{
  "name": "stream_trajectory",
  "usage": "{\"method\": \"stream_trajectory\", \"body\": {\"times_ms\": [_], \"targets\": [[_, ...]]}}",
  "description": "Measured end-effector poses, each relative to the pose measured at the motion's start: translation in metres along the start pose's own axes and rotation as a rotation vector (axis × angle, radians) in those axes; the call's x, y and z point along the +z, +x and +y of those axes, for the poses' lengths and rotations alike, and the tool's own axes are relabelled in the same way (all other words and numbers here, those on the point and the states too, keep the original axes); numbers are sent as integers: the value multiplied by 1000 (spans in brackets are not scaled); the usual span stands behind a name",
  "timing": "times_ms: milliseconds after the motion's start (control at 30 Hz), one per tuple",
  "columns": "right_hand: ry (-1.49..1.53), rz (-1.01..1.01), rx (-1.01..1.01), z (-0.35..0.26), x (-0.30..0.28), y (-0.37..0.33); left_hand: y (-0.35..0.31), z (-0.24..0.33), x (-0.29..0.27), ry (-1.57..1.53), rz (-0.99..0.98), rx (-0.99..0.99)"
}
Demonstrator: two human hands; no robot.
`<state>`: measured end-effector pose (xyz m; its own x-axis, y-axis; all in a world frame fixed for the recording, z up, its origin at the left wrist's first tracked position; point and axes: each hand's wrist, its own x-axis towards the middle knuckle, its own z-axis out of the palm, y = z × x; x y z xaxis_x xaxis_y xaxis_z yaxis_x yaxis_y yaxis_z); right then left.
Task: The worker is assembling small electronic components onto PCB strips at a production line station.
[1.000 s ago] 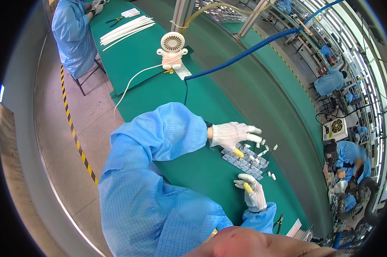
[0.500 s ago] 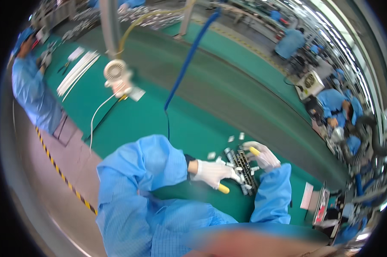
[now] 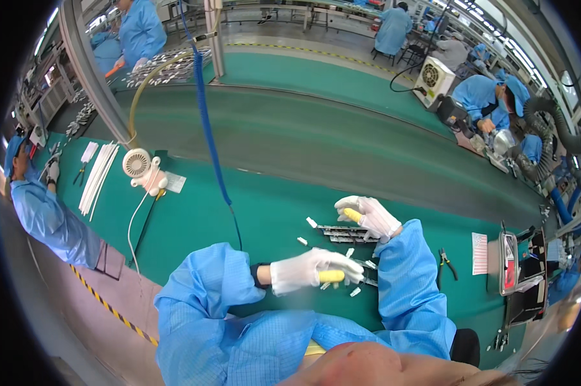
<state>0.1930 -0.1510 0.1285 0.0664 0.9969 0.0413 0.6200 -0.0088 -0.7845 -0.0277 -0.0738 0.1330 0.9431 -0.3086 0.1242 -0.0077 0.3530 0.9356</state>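
The left hand (image 3: 313, 270), in a white glove with a yellow cot on one finger, reaches across the green table (image 3: 271, 212) with its fingers curled together over the near end of a cluster of small parts; whether it grips any of them cannot be told, since the hand is slightly blurred. The right hand (image 3: 369, 215), gloved the same way with a yellow fingertip, rests on the far end of a dark strip of parts (image 3: 342, 233), its fingers bent down onto the strip; whether it pinches the strip cannot be told either. The strip lies flat on the table between the two hands, just in front of the person's blue sleeves. Several small white pieces (image 3: 311, 222) lie loose around it, some to its left and some near the left hand.

A blue coiled hose (image 3: 207, 128) hangs down from above and ends near the table, left of the hands. Further left stands a small white fan (image 3: 137, 163) with a thin cable, and beside it a bundle of long white strips (image 3: 97, 175). To the right lie a pair of pliers (image 3: 448, 262) and a small red-printed card (image 3: 480, 252). Other people in blue coats work at neighbouring benches
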Motion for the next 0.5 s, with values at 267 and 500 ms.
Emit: {"method": "stream_trajectory", "body": {"times_ms": [267, 500], "targets": [[-205, -132, 7, -6, -2, -6, -11, -1, 2, -81, -14, 82], [-166, 96, -128, -54, -23, -27, -29, 5, -80, 287, 503, 337]]}}
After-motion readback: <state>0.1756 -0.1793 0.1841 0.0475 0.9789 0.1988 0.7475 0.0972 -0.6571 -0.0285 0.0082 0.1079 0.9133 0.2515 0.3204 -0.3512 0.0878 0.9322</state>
